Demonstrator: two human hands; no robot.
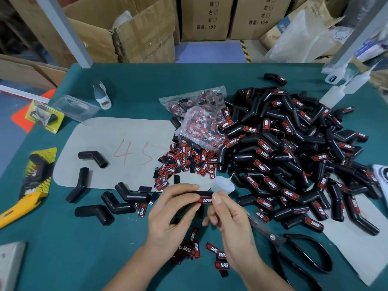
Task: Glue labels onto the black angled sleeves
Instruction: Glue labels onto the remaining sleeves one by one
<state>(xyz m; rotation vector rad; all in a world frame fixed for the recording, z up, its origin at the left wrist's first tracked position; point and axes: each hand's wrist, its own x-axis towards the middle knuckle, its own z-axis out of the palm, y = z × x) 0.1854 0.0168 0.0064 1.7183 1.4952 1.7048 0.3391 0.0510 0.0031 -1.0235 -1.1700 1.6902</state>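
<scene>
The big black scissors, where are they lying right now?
In the head view, the big black-handled metal scissors lie on the green table mat at the lower right, just right of the right hand and below the pile of labelled black angled sleeves.

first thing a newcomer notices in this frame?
The big pile of labelled black sleeves on the table's right side. Next, both hands at bottom centre: the left hand grips a black sleeve while the right hand presses a red label onto it. Large black scissors lie right of them.
</scene>
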